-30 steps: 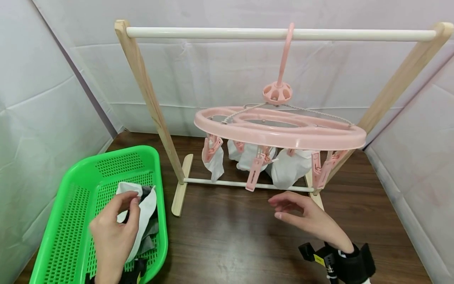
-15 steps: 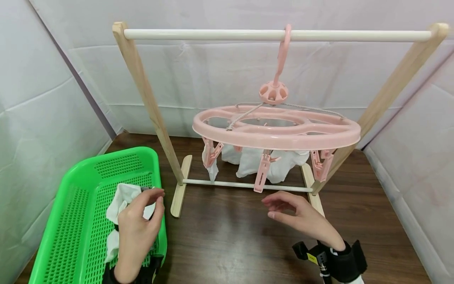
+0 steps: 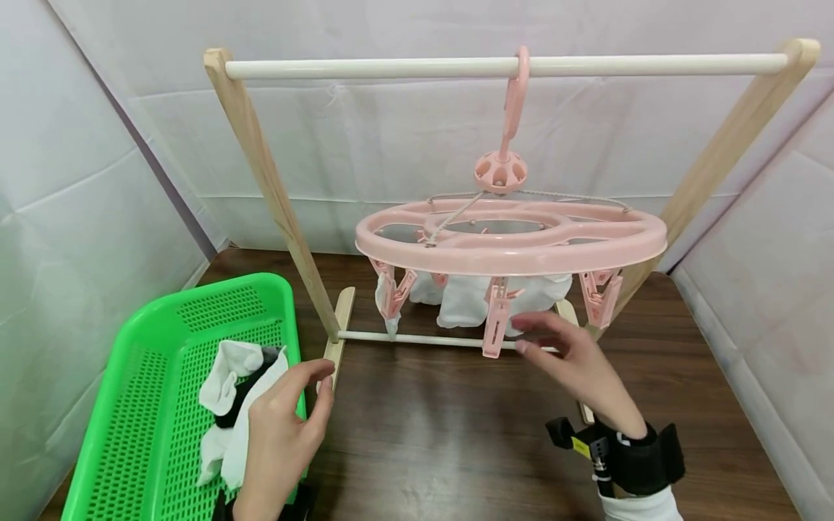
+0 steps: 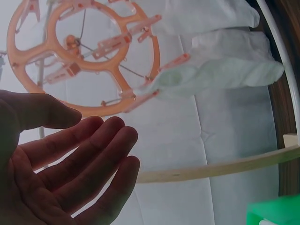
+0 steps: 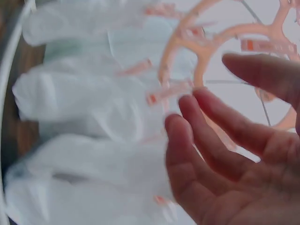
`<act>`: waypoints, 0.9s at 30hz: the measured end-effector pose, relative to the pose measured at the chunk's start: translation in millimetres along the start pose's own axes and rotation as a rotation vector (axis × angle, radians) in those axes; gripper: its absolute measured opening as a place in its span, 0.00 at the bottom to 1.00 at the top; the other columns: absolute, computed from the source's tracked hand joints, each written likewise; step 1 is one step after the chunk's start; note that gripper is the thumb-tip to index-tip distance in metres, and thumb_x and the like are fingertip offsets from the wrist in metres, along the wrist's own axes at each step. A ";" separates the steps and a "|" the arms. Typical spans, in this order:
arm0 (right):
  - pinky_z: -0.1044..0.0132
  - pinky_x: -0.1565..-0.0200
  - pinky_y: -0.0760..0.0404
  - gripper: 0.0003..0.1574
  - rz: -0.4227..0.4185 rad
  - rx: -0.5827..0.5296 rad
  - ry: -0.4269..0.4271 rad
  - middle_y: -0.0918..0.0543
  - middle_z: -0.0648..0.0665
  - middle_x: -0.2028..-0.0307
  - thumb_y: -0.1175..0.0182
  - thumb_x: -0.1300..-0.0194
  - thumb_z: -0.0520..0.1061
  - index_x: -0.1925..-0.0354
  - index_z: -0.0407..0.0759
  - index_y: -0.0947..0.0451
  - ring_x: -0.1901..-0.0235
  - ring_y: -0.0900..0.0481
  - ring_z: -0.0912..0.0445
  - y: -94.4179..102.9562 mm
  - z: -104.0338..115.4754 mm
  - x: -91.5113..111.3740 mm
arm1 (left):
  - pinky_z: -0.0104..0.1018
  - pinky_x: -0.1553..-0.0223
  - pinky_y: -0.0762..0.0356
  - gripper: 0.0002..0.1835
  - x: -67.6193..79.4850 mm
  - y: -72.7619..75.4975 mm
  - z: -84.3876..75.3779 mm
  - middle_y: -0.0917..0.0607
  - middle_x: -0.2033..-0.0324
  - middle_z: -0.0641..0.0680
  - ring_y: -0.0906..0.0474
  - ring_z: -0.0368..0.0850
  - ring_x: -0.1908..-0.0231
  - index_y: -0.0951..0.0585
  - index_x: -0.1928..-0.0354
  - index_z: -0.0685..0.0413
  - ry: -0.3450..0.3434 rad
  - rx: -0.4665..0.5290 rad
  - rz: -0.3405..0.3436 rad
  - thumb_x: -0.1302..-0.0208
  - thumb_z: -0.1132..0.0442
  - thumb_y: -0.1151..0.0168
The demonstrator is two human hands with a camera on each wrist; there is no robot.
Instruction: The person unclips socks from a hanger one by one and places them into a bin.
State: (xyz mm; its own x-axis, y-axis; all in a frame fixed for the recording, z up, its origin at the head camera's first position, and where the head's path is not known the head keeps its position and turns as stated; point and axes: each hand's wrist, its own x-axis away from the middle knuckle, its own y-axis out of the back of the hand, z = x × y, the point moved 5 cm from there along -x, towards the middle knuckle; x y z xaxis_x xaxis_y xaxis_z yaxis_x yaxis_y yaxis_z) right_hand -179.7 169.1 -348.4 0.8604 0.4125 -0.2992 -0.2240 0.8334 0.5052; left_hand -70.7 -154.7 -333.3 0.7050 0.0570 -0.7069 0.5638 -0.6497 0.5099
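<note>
A round pink clip hanger (image 3: 515,260) hangs by its hook from a white bar, with pink clothespins below its ring. White socks (image 5: 79,93) dangle from several clips on its far side. My right hand (image 3: 583,369), fingers loosely bent and holding nothing, is just right of the front clothespin (image 3: 497,322). My left hand (image 3: 283,427) is over the right rim of the green basket (image 3: 140,318), thumb and fingers apart with nothing between them. White and dark socks (image 3: 244,412) lie in the basket, partly hidden by this hand.
The rack has wooden side posts (image 3: 274,188), a white top bar (image 3: 391,69) and a thin lower bar (image 3: 417,339). It stands on a dark wooden tabletop (image 3: 417,434). White sheeting (image 3: 365,145) encloses the back and sides.
My left hand has moved right, from over the socks to the basket's rim. My right hand has come up a little, close to the front clothespin. The hanger has turned slightly.
</note>
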 end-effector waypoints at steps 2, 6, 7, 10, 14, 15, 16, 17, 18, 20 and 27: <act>0.71 0.54 0.25 0.20 -0.077 0.026 0.033 0.21 0.41 0.49 0.41 0.34 0.31 0.44 0.36 0.25 0.51 0.24 0.59 10.4 3.1 -2.6 | 0.40 0.67 0.21 0.14 2.1 -2.0 -4.0 0.14 0.66 0.50 0.17 0.43 0.66 0.16 0.61 0.56 0.000 0.004 0.019 0.49 0.78 0.34; 0.74 0.53 0.26 0.24 -0.190 0.051 0.134 0.22 0.37 0.48 0.41 0.39 0.24 0.44 0.32 0.26 0.49 0.26 0.62 20.9 13.9 -10.1 | 0.39 0.68 0.20 0.15 6.5 -5.9 -10.0 0.14 0.66 0.49 0.17 0.42 0.66 0.17 0.60 0.55 0.001 0.004 0.056 0.49 0.78 0.33; 0.73 0.53 0.26 0.25 -0.209 0.046 0.158 0.22 0.36 0.48 0.41 0.41 0.22 0.44 0.30 0.27 0.49 0.25 0.60 22.1 16.7 -12.5 | 0.39 0.69 0.20 0.15 7.4 -7.2 -11.2 0.14 0.66 0.49 0.17 0.42 0.66 0.17 0.61 0.55 -0.002 0.004 0.062 0.50 0.78 0.33; 0.72 0.53 0.26 0.31 -0.254 0.020 0.170 0.24 0.39 0.46 0.41 0.41 0.22 0.40 0.31 0.30 0.51 0.24 0.56 26.1 22.2 -17.3 | 0.39 0.69 0.19 0.15 9.9 -11.7 -14.3 0.14 0.66 0.49 0.17 0.42 0.66 0.17 0.61 0.54 -0.004 0.004 0.082 0.49 0.78 0.32; 0.71 0.56 0.29 0.35 -0.307 0.000 0.102 0.26 0.49 0.45 0.41 0.39 0.26 0.34 0.36 0.35 0.53 0.25 0.55 32.5 23.9 -18.2 | 0.38 0.69 0.19 0.15 12.9 -17.5 -17.5 0.14 0.66 0.49 0.16 0.41 0.67 0.17 0.61 0.54 -0.006 0.011 0.108 0.50 0.77 0.32; 0.70 0.57 0.30 0.34 -0.316 0.003 0.086 0.27 0.51 0.46 0.41 0.38 0.27 0.34 0.37 0.35 0.54 0.26 0.54 34.0 24.0 -18.3 | 0.38 0.70 0.19 0.15 13.5 -18.7 -18.1 0.14 0.66 0.49 0.16 0.41 0.67 0.17 0.61 0.54 -0.007 0.012 0.114 0.50 0.77 0.32; 0.70 0.56 0.31 0.34 -0.321 0.000 0.079 0.27 0.52 0.46 0.41 0.37 0.28 0.34 0.38 0.35 0.53 0.27 0.54 35.5 23.8 -19.0 | 0.38 0.70 0.19 0.15 14.0 -19.9 -18.7 0.14 0.66 0.49 0.16 0.41 0.67 0.17 0.61 0.54 -0.009 0.015 0.119 0.50 0.77 0.32; 0.70 0.56 0.31 0.33 -0.325 0.005 0.076 0.28 0.53 0.47 0.41 0.37 0.29 0.34 0.38 0.34 0.53 0.27 0.54 36.8 23.8 -19.8 | 0.38 0.70 0.19 0.15 14.3 -20.9 -19.1 0.14 0.66 0.49 0.16 0.41 0.67 0.17 0.62 0.54 -0.010 0.017 0.124 0.50 0.77 0.32; 0.69 0.56 0.32 0.33 -0.327 0.005 0.076 0.27 0.53 0.48 0.41 0.37 0.29 0.34 0.38 0.34 0.53 0.28 0.55 38.1 23.7 -20.9 | 0.38 0.70 0.19 0.15 14.7 -21.8 -19.5 0.14 0.66 0.49 0.16 0.41 0.67 0.17 0.62 0.54 -0.010 0.019 0.128 0.50 0.77 0.32; 0.69 0.54 0.33 0.34 -0.325 0.016 0.097 0.28 0.53 0.49 0.41 0.38 0.28 0.35 0.38 0.33 0.53 0.29 0.56 40.7 24.6 -23.8 | 0.38 0.69 0.19 0.14 15.0 -23.2 -20.1 0.14 0.66 0.49 0.16 0.41 0.67 0.17 0.62 0.54 -0.011 0.020 0.131 0.49 0.76 0.32; 0.68 0.45 0.33 0.35 -0.276 0.055 0.276 0.26 0.46 0.46 0.40 0.45 0.21 0.38 0.31 0.32 0.46 0.29 0.57 48.1 35.3 -38.1 | 0.36 0.70 0.19 0.14 16.7 -25.6 -20.3 0.15 0.66 0.48 0.17 0.40 0.67 0.17 0.61 0.54 -0.005 0.030 0.150 0.48 0.76 0.33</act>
State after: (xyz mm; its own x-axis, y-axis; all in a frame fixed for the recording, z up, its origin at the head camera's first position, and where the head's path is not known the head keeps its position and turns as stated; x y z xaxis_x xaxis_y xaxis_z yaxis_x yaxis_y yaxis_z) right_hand -207.1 180.5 -284.1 0.7275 0.2655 -0.6327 0.0301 0.9088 0.4161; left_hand -64.6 -121.7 -348.2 0.7782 -0.0468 -0.6263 0.4389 -0.6727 0.5956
